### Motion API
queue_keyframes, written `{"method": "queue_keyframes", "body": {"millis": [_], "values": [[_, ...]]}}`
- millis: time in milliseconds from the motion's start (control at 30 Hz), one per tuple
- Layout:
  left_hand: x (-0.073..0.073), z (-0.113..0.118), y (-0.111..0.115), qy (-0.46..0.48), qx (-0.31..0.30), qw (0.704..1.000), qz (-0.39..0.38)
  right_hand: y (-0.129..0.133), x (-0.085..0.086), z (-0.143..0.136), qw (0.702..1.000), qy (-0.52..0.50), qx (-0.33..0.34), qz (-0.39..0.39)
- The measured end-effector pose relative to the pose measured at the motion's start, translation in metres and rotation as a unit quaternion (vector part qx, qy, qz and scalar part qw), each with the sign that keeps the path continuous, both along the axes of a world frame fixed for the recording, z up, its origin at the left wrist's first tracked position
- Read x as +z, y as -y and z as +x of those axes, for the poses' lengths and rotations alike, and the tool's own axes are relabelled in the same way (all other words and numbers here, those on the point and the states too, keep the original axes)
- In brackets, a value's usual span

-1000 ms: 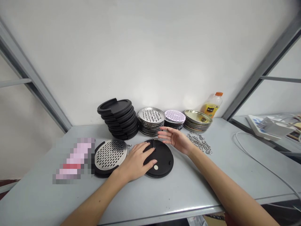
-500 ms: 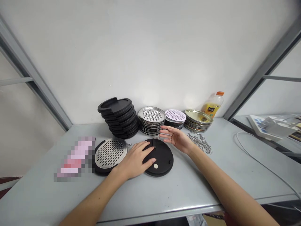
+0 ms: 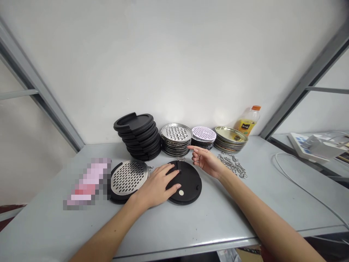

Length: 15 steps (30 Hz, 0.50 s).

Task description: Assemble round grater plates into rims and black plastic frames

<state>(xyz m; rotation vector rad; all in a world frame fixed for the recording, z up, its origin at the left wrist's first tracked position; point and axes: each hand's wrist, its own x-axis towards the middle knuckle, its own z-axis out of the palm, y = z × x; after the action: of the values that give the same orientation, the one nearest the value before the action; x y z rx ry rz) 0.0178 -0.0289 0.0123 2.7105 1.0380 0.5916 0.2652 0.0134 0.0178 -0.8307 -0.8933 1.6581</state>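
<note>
My left hand [image 3: 160, 182] rests with spread fingers on the left part of a black round disc [image 3: 188, 187], which bears a pale dot and a small clip at its far edge. Beside it, my right hand [image 3: 208, 160] is in the air by the disc's far right edge, index finger stretched out and the others curled; nothing shows in it. A small metal piece [image 3: 181, 159] juts from the disc's far edge. To the left, a slotted metal grater disc [image 3: 129, 177] sits in a black round holder [image 3: 116, 196], partly covered by my left hand.
Along the wall stand stacks of black holders [image 3: 139, 134], metal graters [image 3: 176, 140], lilac-topped discs [image 3: 204, 134] and gold-coloured lids [image 3: 231, 138]. A bottle [image 3: 248, 122] stands behind. Metal clips [image 3: 233, 165] lie in a pile at right, near a white cable [image 3: 308, 189]. A blurred pink item [image 3: 88, 182] lies left.
My right hand's fingers have curled in, leaving only the index finger straight. My left hand stays on the black disc.
</note>
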Motion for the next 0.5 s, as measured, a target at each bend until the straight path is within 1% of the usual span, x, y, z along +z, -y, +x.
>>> {"method": "queue_keyframes", "body": {"millis": [300,500], "values": [[0.0011,-0.0003,0.0012,-0.008,0.001,1.000,-0.003,0.0007,0.0020,-0.0026,1.000,-0.001,-0.010,-0.003],[0.0012,0.0003,0.0012,-0.011,0.003,1.000,-0.003,-0.0011,0.0000,-0.0016,1.000,0.002,-0.015,-0.001]]}}
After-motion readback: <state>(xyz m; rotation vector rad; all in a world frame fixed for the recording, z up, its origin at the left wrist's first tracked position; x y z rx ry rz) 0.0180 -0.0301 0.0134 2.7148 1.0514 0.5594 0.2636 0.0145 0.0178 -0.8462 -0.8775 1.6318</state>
